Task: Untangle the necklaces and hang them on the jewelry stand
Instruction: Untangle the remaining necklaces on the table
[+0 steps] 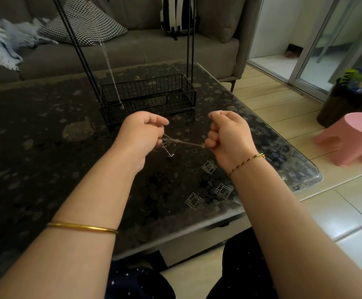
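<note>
A tangle of thin silver necklaces [177, 143] is stretched between my two hands above the dark table. My left hand [142, 131] pinches the knotted end, where short loops and a small pendant dangle. My right hand [227, 131] pinches the other end with its fingers curled. Behind the hands stands the black jewelry stand [147, 98], a wire basket base with tall thin rods rising out of the frame. One silver necklace [109, 63] hangs from the stand's top down to the basket's front left, ending in a small pendant.
The dark pebble-patterned glass table [46, 147] fills the foreground, with its right edge near my right arm. A grey sofa [132, 46] with cushions lies behind it. A pink plastic stool [352, 137] sits on the tiled floor at the right.
</note>
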Tool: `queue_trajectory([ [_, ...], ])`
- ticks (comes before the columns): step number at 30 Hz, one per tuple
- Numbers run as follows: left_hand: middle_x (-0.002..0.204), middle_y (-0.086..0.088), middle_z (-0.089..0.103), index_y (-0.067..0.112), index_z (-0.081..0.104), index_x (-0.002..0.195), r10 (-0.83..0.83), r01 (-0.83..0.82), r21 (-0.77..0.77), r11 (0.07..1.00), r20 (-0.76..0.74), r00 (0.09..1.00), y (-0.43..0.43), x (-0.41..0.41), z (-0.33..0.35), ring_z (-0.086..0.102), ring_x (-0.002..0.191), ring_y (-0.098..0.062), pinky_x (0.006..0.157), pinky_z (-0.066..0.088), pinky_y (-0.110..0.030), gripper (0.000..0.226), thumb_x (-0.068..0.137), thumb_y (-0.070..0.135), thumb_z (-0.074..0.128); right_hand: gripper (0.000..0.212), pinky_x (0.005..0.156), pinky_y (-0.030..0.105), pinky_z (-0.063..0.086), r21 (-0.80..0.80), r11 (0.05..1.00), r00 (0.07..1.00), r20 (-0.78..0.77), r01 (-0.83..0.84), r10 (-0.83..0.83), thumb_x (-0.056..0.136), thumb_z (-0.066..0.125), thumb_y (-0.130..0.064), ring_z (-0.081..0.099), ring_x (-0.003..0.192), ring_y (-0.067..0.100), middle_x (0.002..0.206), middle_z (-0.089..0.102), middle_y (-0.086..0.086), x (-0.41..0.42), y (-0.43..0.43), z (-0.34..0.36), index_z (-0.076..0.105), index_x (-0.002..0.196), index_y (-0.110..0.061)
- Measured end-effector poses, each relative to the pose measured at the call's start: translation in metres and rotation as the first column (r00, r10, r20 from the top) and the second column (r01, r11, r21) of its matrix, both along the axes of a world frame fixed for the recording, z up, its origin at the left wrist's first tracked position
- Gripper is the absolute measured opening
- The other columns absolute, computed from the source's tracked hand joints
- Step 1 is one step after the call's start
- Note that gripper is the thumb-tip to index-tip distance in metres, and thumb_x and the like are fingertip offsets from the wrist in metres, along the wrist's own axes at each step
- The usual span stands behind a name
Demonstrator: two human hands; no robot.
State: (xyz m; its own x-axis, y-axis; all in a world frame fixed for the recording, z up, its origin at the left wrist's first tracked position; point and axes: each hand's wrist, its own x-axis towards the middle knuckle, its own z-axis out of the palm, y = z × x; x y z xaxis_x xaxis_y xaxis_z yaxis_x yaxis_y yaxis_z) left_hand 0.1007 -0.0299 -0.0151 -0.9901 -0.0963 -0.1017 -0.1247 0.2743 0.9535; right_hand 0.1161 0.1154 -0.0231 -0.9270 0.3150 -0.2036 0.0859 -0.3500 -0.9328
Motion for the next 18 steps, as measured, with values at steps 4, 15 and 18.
queue_trajectory([
  [4, 0.095, -0.006, 0.062, 0.015, 0.064, 0.086, 0.044, -0.042, 0.074, 0.996, -0.027, 0.999, 0.001, 0.000, 0.001, 0.061, 0.085, -0.013, 0.066, 0.050, -0.020, 0.030, 0.089, -0.012, 0.051, 0.011, 0.041, 0.019, 0.033, 0.431, 0.893, 0.991, 0.062, -0.131, 0.115, 0.094, 0.050, -0.011, 0.038, 0.048, 0.007, 0.067, 0.047, -0.002, 0.002, -0.003, -0.002, 0.055, 0.085, -0.013],
  [15, 0.093, -0.007, 0.067, 0.013, 0.061, 0.088, 0.101, -0.097, 0.064, 0.993, -0.065, 0.993, 0.002, -0.003, -0.002, 0.069, 0.086, -0.013, 0.075, 0.057, -0.024, 0.026, 0.091, -0.011, 0.050, 0.007, 0.060, 0.024, 0.047, 0.768, 0.547, 0.926, 0.156, -0.332, 0.344, 0.079, 0.072, -0.022, 0.052, 0.056, 0.004, 0.063, 0.062, -0.007, 0.009, -0.010, -0.001, 0.068, 0.075, -0.020],
  [18, 0.096, -0.001, 0.066, 0.016, 0.061, 0.095, 0.041, -0.048, -0.076, 0.996, -0.100, 0.994, 0.001, -0.004, -0.005, 0.066, 0.090, -0.008, 0.083, 0.057, -0.026, 0.027, 0.090, -0.010, 0.054, 0.007, 0.065, 0.029, 0.049, 0.831, 0.497, 0.948, 0.104, -0.249, 0.301, 0.078, 0.074, -0.024, 0.052, 0.056, 0.005, 0.061, 0.055, -0.011, 0.008, -0.007, -0.002, 0.067, 0.078, -0.025],
])
